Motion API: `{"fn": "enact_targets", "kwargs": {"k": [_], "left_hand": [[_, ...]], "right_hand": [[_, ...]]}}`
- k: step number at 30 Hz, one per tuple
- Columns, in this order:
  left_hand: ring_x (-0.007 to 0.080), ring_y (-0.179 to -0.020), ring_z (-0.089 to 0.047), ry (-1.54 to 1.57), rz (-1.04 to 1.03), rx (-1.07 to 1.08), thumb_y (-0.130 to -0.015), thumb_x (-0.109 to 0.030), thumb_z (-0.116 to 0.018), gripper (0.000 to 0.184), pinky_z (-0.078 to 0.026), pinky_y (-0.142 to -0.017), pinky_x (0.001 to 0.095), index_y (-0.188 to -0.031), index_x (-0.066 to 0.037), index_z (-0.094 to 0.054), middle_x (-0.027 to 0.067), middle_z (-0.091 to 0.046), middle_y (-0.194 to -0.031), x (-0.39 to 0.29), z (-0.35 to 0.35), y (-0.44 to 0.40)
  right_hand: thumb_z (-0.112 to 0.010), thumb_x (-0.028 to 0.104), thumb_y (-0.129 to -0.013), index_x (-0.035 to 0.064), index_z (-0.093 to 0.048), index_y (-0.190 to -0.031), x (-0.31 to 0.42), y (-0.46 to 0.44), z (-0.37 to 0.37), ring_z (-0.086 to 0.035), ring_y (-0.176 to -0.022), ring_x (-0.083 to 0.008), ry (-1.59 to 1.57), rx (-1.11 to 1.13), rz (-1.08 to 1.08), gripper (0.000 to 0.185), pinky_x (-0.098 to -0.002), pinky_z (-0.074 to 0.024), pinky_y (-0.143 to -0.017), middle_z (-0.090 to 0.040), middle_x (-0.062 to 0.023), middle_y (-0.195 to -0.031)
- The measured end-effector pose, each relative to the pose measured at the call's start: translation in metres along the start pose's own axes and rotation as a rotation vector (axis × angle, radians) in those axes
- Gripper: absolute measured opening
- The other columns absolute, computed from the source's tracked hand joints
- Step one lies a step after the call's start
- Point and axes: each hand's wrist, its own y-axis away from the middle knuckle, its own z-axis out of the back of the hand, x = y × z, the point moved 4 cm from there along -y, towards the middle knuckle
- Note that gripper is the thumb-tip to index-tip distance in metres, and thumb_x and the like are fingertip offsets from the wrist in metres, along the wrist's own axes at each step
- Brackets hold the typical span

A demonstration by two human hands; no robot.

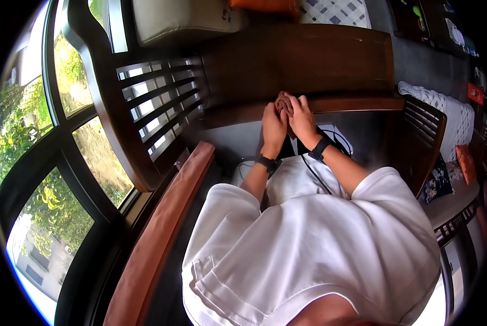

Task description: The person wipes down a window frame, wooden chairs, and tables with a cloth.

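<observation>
Gripping the bunched brown cloth [282,103] between them, my left hand [275,129] and right hand [302,119] have fingers curled around its folds at the front edge of the wooden bench [308,60], near that edge's middle, though I cannot tell whether cloth and bench touch.

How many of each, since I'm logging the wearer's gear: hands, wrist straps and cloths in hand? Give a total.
Hands: 2 (left hand, right hand)
Black wrist straps: 2 (left strap, right strap)
Bunched brown cloth: 1
Total: 5
</observation>
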Motion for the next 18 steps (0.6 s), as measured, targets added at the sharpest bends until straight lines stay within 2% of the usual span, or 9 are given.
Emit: {"fn": "enact_targets", "kwargs": {"k": [2, 5, 6, 9, 11, 15, 17, 18], "left_hand": [[0.0449, -0.089, -0.057, -0.024, 0.016, -0.030, -0.087, -0.008, -0.061, 0.017, -0.047, -0.078, 0.0480, -0.098, 0.003, -0.054, 0.0264, -0.060, -0.095, 0.009, 0.017, -0.007], [0.0423, -0.089, -0.059, -0.024, 0.021, -0.076, -0.089, -0.010, -0.062, 0.018, -0.048, -0.079, 0.0460, -0.100, 0.003, -0.056, 0.0257, -0.061, -0.095, 0.021, 0.050, -0.029], [0.0392, -0.089, -0.061, -0.051, 0.088, -0.085, -0.091, -0.012, -0.062, 0.020, -0.049, -0.079, 0.0443, -0.103, 0.003, -0.057, 0.0244, -0.061, -0.095, 0.027, 0.064, -0.040], [0.0324, -0.080, -0.064, -0.006, 0.024, -0.284, -0.089, -0.012, -0.063, 0.016, -0.051, -0.074, 0.0363, -0.097, 0.001, -0.058, 0.0188, -0.065, -0.091, 0.032, 0.104, -0.080], [0.0267, -0.080, -0.065, -0.011, 0.077, -0.270, -0.089, -0.010, -0.064, 0.014, -0.051, -0.075, 0.0341, -0.095, 0.001, -0.058, 0.0151, -0.067, -0.091, 0.059, 0.119, -0.115], [0.0191, -0.076, -0.064, 0.040, 0.071, -0.182, -0.090, -0.009, -0.067, 0.014, -0.052, -0.073, 0.0312, -0.091, 0.001, -0.057, 0.0083, -0.069, -0.089, 0.052, 0.137, -0.160], [0.0190, -0.072, -0.063, -0.042, 0.028, -0.261, -0.090, -0.010, -0.067, 0.014, -0.052, -0.070, 0.0310, -0.090, 0.000, -0.057, 0.0079, -0.069, -0.084, 0.100, 0.122, -0.173], [0.0190, -0.070, -0.062, -0.085, 0.004, -0.300, -0.090, -0.010, -0.067, 0.014, -0.051, -0.069, 0.0309, -0.089, 0.000, -0.057, 0.0077, -0.069, -0.082, 0.098, 0.122, -0.179]], "right_hand": [[-0.063, 0.000, -0.084, 0.0150, -0.054, -0.128, 0.014, -0.009, -0.013, -0.062, -0.090, -0.0429, -0.011, 0.038, 0.019, 0.047, -0.0501, -0.0546, -0.075, -0.052, -0.0178, -0.110], [-0.064, -0.003, -0.081, 0.0156, -0.053, -0.132, 0.043, -0.038, -0.030, -0.061, -0.094, -0.0417, -0.091, 0.129, 0.074, 0.056, -0.0460, -0.0546, -0.077, -0.053, -0.0159, -0.110], [-0.064, -0.003, -0.080, 0.0166, -0.052, -0.135, 0.056, -0.051, -0.037, -0.061, -0.094, -0.0412, -0.074, 0.149, 0.113, 0.059, -0.0455, -0.0553, -0.078, -0.053, -0.0158, -0.112], [-0.063, 0.000, -0.082, 0.0180, -0.050, -0.139, 0.092, -0.093, -0.065, -0.061, -0.095, -0.0412, -0.085, 0.213, 0.152, 0.061, -0.0456, -0.0555, -0.079, -0.052, -0.0164, -0.115], [-0.062, 0.002, -0.084, 0.0188, -0.048, -0.141, 0.110, -0.118, -0.084, -0.061, -0.096, -0.0415, -0.089, 0.203, 0.218, 0.061, -0.0460, -0.0553, -0.079, -0.052, -0.0169, -0.116], [-0.058, 0.007, -0.089, 0.0195, -0.046, -0.144, 0.111, -0.158, -0.119, -0.060, -0.096, -0.0415, -0.005, 0.187, 0.327, 0.057, -0.0458, -0.0548, -0.077, -0.052, -0.0179, -0.116], [-0.056, 0.008, -0.091, 0.0198, -0.047, -0.144, 0.098, -0.165, -0.139, -0.060, -0.095, -0.0409, 0.063, 0.199, 0.308, 0.055, -0.0448, -0.0543, -0.078, -0.052, -0.0179, -0.115], [-0.055, 0.009, -0.091, 0.0200, -0.047, -0.144, 0.099, -0.169, -0.143, -0.060, -0.094, -0.0406, 0.095, 0.203, 0.298, 0.054, -0.0443, -0.0540, -0.078, -0.052, -0.0178, -0.114]]}}
